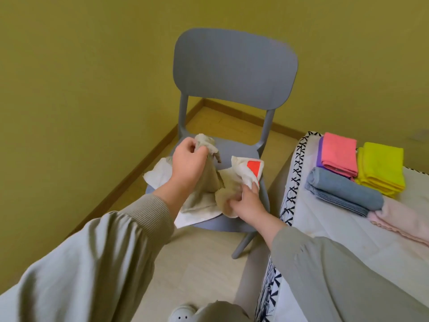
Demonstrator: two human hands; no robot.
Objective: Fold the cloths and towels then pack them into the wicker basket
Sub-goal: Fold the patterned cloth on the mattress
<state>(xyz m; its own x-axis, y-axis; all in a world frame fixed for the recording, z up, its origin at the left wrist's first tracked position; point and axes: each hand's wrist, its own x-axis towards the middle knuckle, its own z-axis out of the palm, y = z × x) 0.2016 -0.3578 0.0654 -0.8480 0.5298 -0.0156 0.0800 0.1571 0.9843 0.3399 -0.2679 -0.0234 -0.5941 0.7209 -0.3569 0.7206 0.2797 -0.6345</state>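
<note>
The left hand (187,160) is clenched around the bunched top of a beige cloth (207,184) and holds it up above the back left part of the seat of a grey-blue chair (234,66). The rest of that cloth hangs down to the seat and spreads toward its front edge.

The right hand (246,203) sits low at the front right of the seat. Its fingers are curled into the fabric there, and its fingertips pinch the lower edge of a patched cloth (243,169), white with an orange-red block, which stands crumpled near the seat's right edge. Whether this hand also holds the beige cloth I cannot tell.

A plain white cloth (157,174) lies flat under both, sticking out past the seat's left edge and again at its front edge. Both arms wear grey-green sleeves.

To the right of the chair is a bed (325,231) with a pale cover and a black-and-white patterned border. Folded towels sit near its far left corner: a pink towel (340,154) stacked on a purple towel (320,153), a yellow towel (380,168) just beside them on the right, a blue-grey towel (343,194) in front touching the pink stack, and a pale pink towel (401,220) nearer still, beside the blue-grey one.

The chair stands on a light floor (204,263) in the corner of yellow-green walls.
</note>
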